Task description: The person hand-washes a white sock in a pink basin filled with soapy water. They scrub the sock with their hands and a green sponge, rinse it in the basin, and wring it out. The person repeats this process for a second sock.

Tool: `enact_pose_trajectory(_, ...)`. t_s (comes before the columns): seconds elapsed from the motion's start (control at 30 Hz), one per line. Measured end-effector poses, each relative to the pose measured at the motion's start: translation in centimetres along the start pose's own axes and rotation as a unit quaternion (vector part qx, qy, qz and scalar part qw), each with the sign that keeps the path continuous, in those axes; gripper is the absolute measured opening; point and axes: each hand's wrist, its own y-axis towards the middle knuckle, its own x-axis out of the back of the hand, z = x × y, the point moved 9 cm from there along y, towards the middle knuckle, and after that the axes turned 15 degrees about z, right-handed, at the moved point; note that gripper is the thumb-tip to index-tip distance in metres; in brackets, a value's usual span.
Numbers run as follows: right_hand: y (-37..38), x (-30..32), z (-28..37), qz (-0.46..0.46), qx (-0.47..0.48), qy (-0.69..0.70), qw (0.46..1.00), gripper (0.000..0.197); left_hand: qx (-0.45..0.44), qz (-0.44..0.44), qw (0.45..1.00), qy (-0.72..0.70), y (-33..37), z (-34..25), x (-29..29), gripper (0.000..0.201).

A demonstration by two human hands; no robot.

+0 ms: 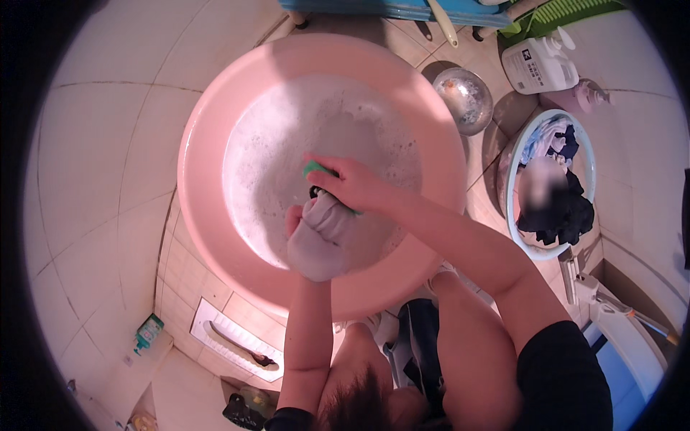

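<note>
A large pink basin point(203, 179) of foamy water point(251, 158) stands in front of me. Over its near half, my left hand point(293, 218) grips a wet white cloth point(316, 248), which covers most of that hand. My right hand point(352, 184) is closed around a green object point(316, 168) and presses it against the cloth's upper end. Its kind cannot be made out because my fingers cover most of it. A small dark patch shows between the green object and the cloth.
At right are a metal bowl point(463, 100), a white pump bottle point(539, 66) and a light-blue-rimmed tub point(512, 194) of dark and pale clothes point(568, 208). A squat toilet point(230, 342) lies at lower left, near a green bottle point(149, 332). Tiled wall point(100, 172) borders the left.
</note>
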Motion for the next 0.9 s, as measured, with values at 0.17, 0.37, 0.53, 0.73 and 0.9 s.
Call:
enact_pose_trajectory(0.17,-4.8,-6.9,6.1,-0.093,0.186,-0.430,0.879,0.044,0.026,-0.107,0.948,-0.299,-0.1,2.2,0.4,0.028)
enact_pose_trajectory(0.37,-1.6,0.3,2.7,-0.173,0.020,-0.362,0.916,0.042,0.093,-0.126,0.842,-0.516,-0.9,1.8,-2.7,0.040)
enact_pose_trajectory(0.53,-3.3,-3.1,-2.9,0.147,-0.043,0.376,0.914,0.030,0.097,0.049,0.817,-0.567,0.8,-1.0,-4.4,0.043)
enact_pose_trajectory(0.73,-10.6,3.5,-1.3,-0.052,-0.136,0.118,0.982,0.034,0.154,-0.071,0.884,-0.435,2.4,-2.2,-4.7,0.045)
enact_pose_trajectory(0.9,-15.6,18.6,4.0,-0.373,0.101,-0.038,0.921,0.035,0.179,-0.020,0.846,-0.501,1.9,-1.1,-5.5,0.046)
